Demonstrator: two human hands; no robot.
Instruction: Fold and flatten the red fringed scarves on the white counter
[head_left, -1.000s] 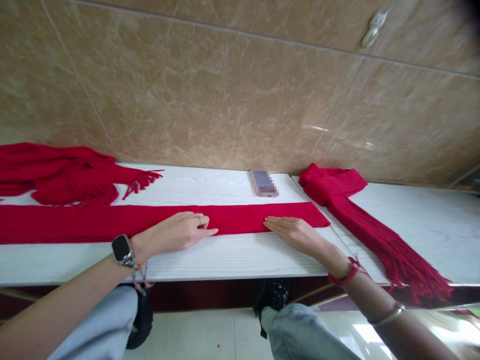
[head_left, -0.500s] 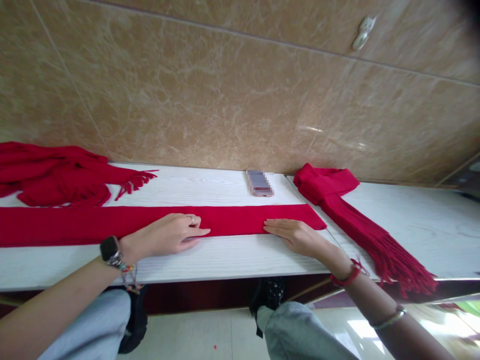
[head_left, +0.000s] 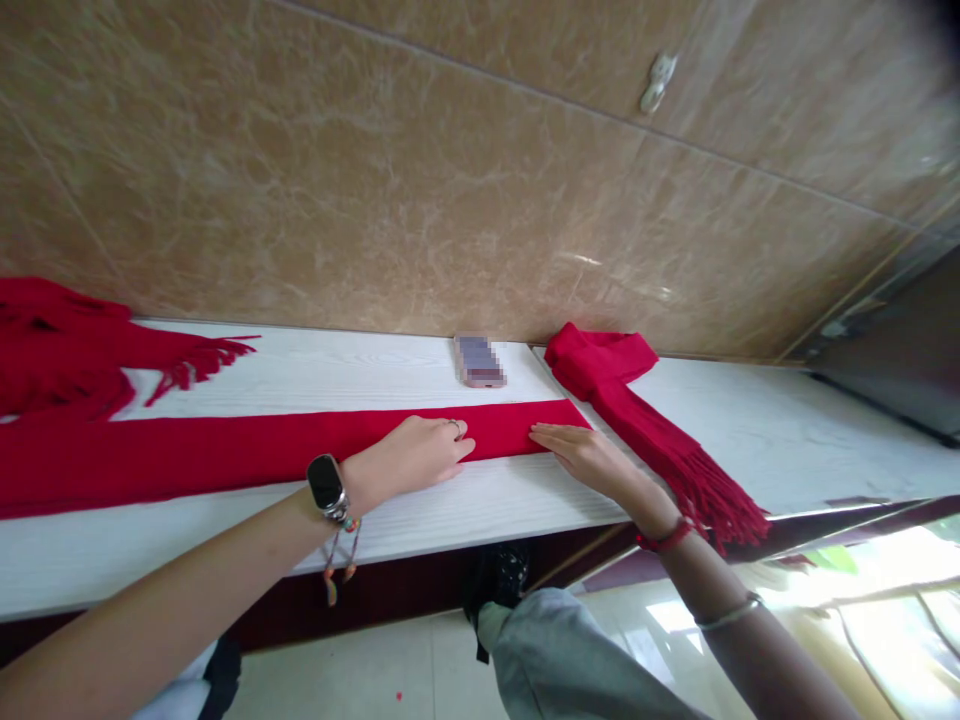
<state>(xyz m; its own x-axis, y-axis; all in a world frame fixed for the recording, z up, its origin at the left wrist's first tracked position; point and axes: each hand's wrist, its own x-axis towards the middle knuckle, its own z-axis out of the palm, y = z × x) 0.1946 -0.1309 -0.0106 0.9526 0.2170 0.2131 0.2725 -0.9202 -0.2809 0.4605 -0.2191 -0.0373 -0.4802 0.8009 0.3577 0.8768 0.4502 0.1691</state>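
Observation:
A red scarf [head_left: 247, 450] lies as a long flat strip along the white counter, running out of view on the left. My left hand [head_left: 420, 452], with a watch and a ring, rests on it with curled fingers closed on the cloth near its front edge. My right hand [head_left: 589, 458] lies flat on the strip close to its right end, fingers stretched out and side by side. A short stretch of red cloth shows between the hands. What is under my left fingertips is hidden.
A second, fringed red scarf [head_left: 637, 410] lies just right of the strip, its fringe at the counter's front edge. More bunched red cloth [head_left: 60, 350] sits at the back left. A phone [head_left: 480, 362] lies near the tiled wall [head_left: 337, 200]. A dark box-like object [head_left: 900, 340] stands far right.
My left hand has slid right along the scarf, closer to my right hand, and its pointing finger has curled in. My right hand stays flat near the end. The view has shifted right.

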